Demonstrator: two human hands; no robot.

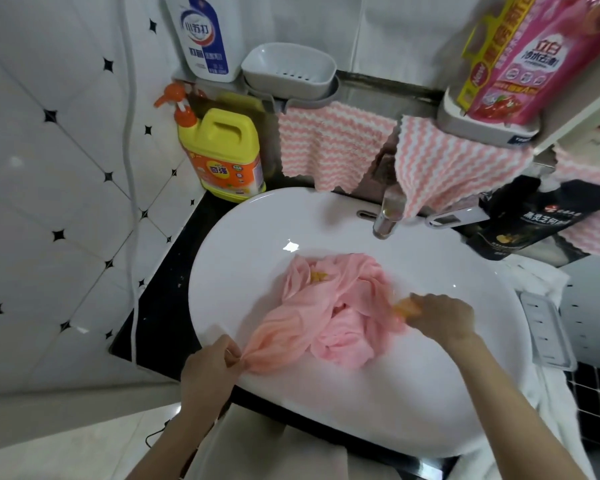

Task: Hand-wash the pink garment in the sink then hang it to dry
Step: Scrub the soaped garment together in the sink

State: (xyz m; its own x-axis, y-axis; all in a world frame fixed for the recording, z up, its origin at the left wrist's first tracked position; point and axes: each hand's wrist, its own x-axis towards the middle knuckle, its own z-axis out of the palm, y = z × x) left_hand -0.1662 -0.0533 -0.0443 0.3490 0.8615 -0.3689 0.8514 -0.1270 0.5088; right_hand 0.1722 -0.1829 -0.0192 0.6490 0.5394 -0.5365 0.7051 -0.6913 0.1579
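A pink garment (pixel 329 313) with a small yellow patch lies crumpled in the middle of the white oval sink (pixel 243 237). My left hand (pixel 210 370) pinches a bunched edge of the garment at the sink's front left rim. My right hand (pixel 437 315) grips the garment's right side, where a yellow-orange bit of fabric shows between the fingers. The chrome tap (pixel 388 216) stands above the basin at the back; no water is seen running.
A yellow detergent jug (pixel 222 154) with an orange pump stands at the sink's back left. Pink-and-white striped cloths (pixel 329 147) hang from a rail behind. A white soap dish (pixel 288 69), a white bottle (pixel 201 36), a pink pouch (pixel 527 60) and a black pouch (pixel 520 226) surround the sink.
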